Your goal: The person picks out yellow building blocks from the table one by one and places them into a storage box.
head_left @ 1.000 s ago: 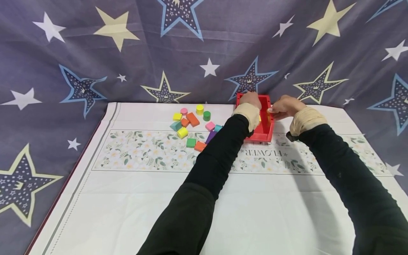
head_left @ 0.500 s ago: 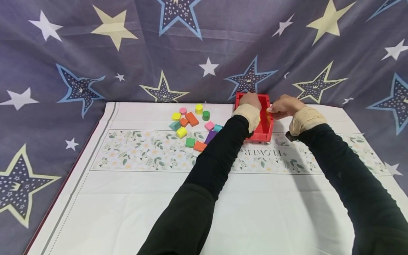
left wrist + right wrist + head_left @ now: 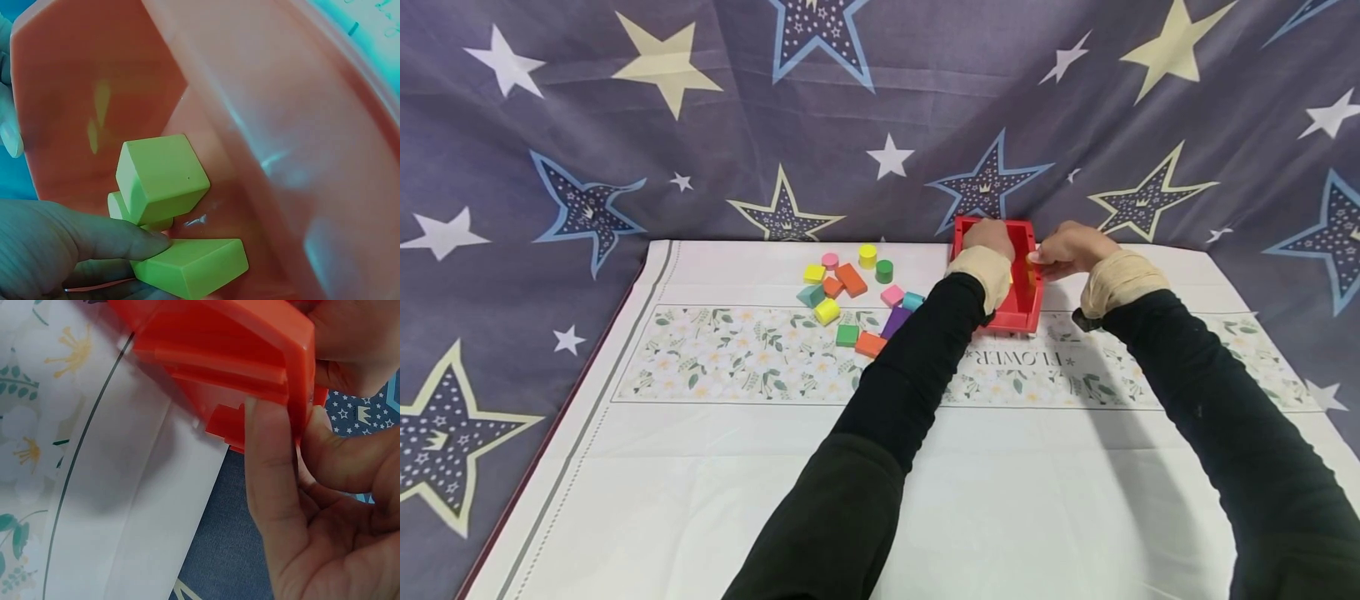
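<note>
A red plastic bin (image 3: 1017,323) stands at the back of the table. My left hand (image 3: 991,237) reaches down inside it. In the left wrist view the thumb and fingers pinch a yellow wedge-like block (image 3: 199,267) near the bin floor. Close beside it lie a yellow cube-like block (image 3: 162,178) and a yellow cylinder (image 3: 117,206), partly hidden by the cube and the thumb. My right hand (image 3: 1071,250) holds the bin's right side; in the right wrist view thumb and finger pinch the red wall (image 3: 302,369) between them.
Several coloured wooden blocks lie left of the bin, among them an orange block (image 3: 852,280), a green cylinder (image 3: 884,271) and a purple block (image 3: 896,322), partly behind the left sleeve (image 3: 917,367). A star-patterned cloth (image 3: 700,167) hangs behind the table's back edge.
The head view has shifted very slightly. Both hands stay in place at the bin, and the loose blocks lie as before.
</note>
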Tool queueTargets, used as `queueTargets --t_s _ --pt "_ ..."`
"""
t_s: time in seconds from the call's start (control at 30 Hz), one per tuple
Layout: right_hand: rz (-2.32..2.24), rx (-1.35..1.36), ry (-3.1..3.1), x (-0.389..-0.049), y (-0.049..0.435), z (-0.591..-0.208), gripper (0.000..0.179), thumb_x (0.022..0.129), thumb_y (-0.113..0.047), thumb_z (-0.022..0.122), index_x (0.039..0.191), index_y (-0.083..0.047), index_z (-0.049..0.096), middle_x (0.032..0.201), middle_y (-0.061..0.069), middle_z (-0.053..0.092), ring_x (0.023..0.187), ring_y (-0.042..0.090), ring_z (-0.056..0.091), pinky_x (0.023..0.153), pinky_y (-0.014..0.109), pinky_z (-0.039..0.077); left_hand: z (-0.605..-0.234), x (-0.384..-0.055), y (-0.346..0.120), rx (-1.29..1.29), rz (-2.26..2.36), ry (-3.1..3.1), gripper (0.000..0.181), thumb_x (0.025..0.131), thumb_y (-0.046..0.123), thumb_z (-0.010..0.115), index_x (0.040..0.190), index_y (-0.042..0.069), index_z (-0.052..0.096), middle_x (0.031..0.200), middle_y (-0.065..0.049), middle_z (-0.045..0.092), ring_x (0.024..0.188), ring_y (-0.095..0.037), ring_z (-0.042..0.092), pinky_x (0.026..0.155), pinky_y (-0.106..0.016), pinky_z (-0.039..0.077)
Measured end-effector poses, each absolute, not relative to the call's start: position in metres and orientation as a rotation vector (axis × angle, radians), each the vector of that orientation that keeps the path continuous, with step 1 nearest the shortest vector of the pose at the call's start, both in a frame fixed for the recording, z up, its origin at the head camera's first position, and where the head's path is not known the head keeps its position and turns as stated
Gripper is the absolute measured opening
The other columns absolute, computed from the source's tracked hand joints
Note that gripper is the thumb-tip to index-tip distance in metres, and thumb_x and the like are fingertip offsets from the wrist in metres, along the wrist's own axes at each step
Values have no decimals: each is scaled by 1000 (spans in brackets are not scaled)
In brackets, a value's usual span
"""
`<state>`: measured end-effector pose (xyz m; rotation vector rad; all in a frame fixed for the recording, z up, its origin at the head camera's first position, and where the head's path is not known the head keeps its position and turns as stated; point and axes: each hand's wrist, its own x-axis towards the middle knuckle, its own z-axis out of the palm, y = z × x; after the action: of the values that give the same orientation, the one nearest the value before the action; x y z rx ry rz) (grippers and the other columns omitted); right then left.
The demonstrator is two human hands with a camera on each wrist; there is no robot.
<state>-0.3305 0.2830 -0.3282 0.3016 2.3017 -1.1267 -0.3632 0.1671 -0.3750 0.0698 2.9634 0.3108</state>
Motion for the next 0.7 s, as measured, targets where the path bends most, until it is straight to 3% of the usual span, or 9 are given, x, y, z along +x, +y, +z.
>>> queueTargets --t_s 0.7 --pt "-1123 316 2314 -329 281 -327 16 100 -8 59 87 0 60 70 0 58 62 8 63 67 24 59 -380 -365 167 89 269 2971 31 105 20 48 124 23 73 125 8 72 108 -8 69 85 -24 58"
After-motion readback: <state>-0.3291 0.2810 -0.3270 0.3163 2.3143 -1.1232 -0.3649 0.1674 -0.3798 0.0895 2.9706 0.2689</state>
